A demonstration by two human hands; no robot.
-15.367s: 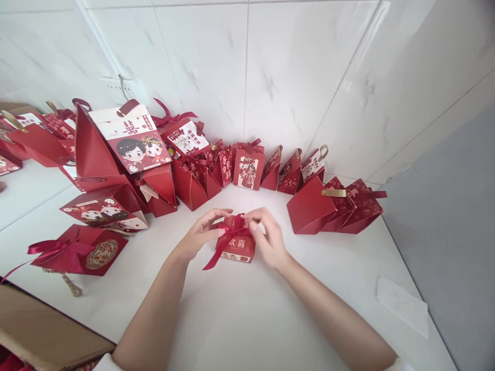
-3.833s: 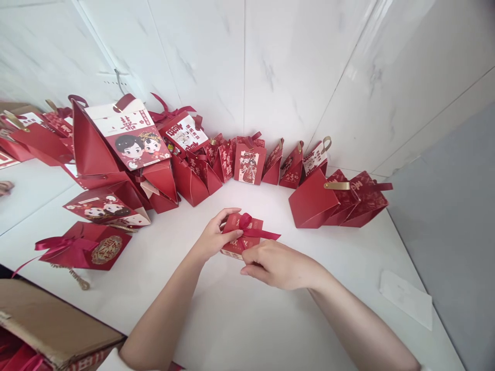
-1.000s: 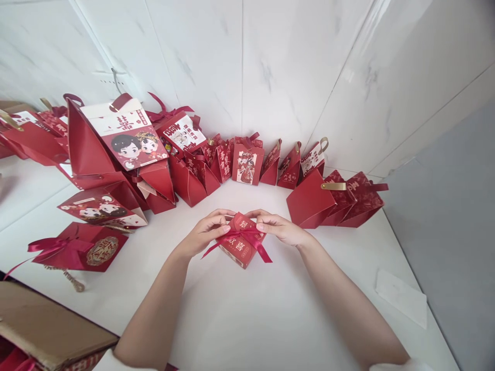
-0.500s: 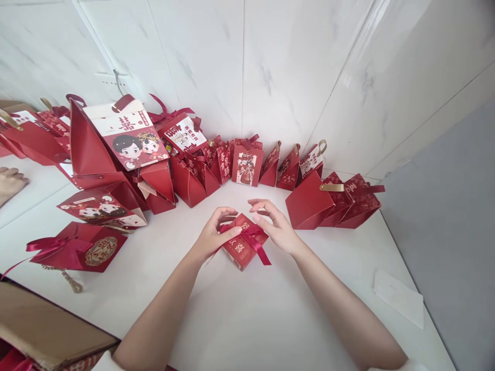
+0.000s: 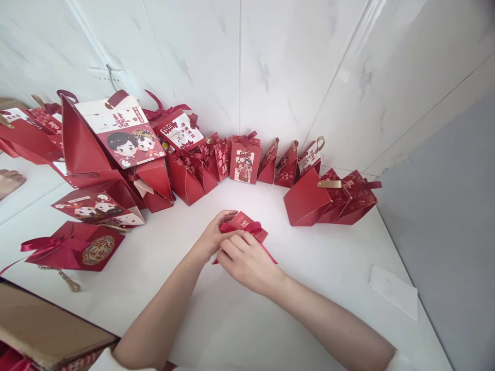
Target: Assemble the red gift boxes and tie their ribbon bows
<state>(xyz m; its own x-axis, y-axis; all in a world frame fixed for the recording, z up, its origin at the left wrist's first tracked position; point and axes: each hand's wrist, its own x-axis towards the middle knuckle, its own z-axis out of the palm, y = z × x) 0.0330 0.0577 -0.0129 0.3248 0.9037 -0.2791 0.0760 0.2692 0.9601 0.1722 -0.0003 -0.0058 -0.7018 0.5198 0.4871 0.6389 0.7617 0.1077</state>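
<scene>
Right hand [image 5: 249,260] has swung over the ribbon [image 5: 253,226], grip unclear; left hand [image 5: 212,236] clasps the red box [image 5: 242,220]; brace it, tug gently.

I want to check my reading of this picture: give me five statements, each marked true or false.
1. The left hand touches the small red gift box. True.
2. The small red gift box is fully visible. False: the right hand covers part of it.
3. Red things show inside the cardboard box. True.
4. No ribbon shows near the cardboard box. False: a magenta ribbon is on the gift box with the round gold emblem.
5. Another person's hand shows at the left edge. True.
</scene>
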